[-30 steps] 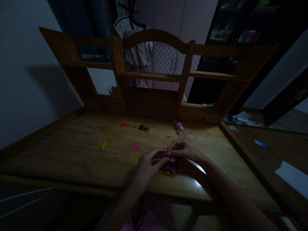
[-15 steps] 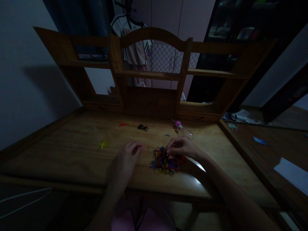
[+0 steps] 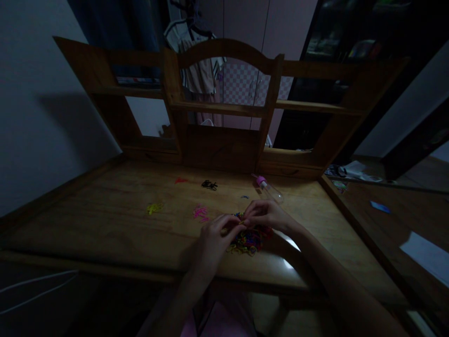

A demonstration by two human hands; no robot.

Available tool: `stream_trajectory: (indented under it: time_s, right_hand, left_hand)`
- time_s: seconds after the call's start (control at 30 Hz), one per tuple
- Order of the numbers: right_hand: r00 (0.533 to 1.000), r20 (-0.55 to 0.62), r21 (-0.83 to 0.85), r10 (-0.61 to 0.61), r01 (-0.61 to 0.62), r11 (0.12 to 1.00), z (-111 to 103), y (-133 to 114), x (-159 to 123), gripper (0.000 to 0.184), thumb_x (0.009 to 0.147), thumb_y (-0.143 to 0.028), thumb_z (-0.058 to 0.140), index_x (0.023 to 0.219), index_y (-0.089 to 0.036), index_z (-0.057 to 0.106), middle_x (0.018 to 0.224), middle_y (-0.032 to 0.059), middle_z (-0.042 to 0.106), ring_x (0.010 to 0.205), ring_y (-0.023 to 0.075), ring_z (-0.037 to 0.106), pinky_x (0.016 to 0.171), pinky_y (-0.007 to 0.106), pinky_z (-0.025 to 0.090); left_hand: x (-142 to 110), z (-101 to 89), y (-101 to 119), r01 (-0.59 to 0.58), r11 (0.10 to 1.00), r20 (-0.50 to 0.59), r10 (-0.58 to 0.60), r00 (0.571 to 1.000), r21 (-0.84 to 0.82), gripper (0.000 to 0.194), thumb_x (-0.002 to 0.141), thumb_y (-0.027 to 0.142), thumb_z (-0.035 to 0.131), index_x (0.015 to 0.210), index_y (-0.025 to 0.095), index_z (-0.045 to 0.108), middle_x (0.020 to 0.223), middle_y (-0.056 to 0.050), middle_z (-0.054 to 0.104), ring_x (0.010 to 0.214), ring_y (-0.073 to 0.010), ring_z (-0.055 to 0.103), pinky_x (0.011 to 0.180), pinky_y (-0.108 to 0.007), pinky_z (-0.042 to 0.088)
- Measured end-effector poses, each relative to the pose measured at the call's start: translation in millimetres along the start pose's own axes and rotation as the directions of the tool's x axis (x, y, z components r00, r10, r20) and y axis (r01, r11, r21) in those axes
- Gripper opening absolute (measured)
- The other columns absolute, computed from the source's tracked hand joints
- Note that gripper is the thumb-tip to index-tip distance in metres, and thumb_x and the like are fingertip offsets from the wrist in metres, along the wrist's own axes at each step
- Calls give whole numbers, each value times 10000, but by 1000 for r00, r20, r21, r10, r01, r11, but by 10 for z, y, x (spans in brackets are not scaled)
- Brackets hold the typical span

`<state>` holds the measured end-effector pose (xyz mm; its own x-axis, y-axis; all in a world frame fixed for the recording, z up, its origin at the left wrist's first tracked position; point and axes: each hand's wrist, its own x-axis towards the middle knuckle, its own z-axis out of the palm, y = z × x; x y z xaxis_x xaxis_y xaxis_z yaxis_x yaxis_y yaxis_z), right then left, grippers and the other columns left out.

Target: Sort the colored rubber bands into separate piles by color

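Observation:
A mixed pile of coloured rubber bands [image 3: 249, 242] lies on the wooden desk, partly covered by my hands. My left hand [image 3: 216, 236] reaches over the pile's left side, thumb and forefinger pinched. Its fingertips meet those of my right hand [image 3: 267, 216], which is also closed in a pinch. A small yellow rubber band [image 3: 242, 223] shows between the two sets of fingertips. Left of the pile sit pink bands [image 3: 199, 212], and farther left yellow bands [image 3: 154, 208]. Black bands [image 3: 209, 185], red bands [image 3: 180, 180] and a few bluish bands [image 3: 244, 197] lie farther back.
Behind my right hand a clear bottle with a pink cap [image 3: 270, 189] lies on its side. A wooden shelf unit [image 3: 220, 110] stands along the desk's back edge. To the right, a lower surface holds white paper [image 3: 426, 257] and a blue card [image 3: 380, 207].
My left hand moved left to the pink bands, let a pink band go there, and came back to the pile. My right hand stayed over the pile; a yellow band now shows between the fingertips.

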<state>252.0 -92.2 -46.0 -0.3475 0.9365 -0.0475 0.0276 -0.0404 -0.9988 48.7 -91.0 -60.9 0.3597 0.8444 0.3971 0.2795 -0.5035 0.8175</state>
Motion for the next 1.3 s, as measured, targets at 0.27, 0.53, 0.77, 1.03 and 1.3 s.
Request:
stream_trajectory:
  time_s: [0.27,0.53,0.77,1.03,1.3]
  right_hand:
    - [994,-92,-21,-64,62,998,24,-118,-20,300,782,-347,725,1008,-160,660,981,84,709,849,176,681,791,314,531]
    - [977,-177,-136,-116,92,986,-46,-150,-40,289,859,-433,620,882,-150,677,802,64,664,729,163,609,700,310,485]
    - [953,-256,-78,-164,149,986,-138,-41,-8,243,870,-380,604,850,-146,666,769,66,650,696,157,597,690,304,466]
    - [928,-331,2,-170,181,984,-289,-78,-22,222,832,-373,635,819,-154,668,740,43,597,648,135,545,617,279,441]
    - [969,169,-519,178,-66,852,-639,-370,-392,254,760,-358,728,920,-162,707,677,-19,535,613,96,459,528,206,329]
  left_hand:
    - [73,-500,-354,120,978,-200,-85,976,168,175,801,382,655,822,208,668,854,-7,694,763,-168,657,733,-268,507]
    - [63,-1658,-1086,459,540,-456,-151,877,705,254,836,415,554,919,197,655,855,-52,636,810,-248,595,700,-352,476]
    - [11,-1015,-709,198,870,-224,-104,969,452,256,826,407,590,973,211,664,1024,-56,626,887,-217,608,797,-332,498]
    - [-196,-125,-12,-55,985,127,34,991,164,86,850,251,633,928,245,668,958,-20,633,944,-184,602,839,-319,492]
    - [-159,143,96,-201,950,199,155,968,239,193,833,267,659,1024,242,647,1004,-42,585,1006,-212,540,886,-367,483]
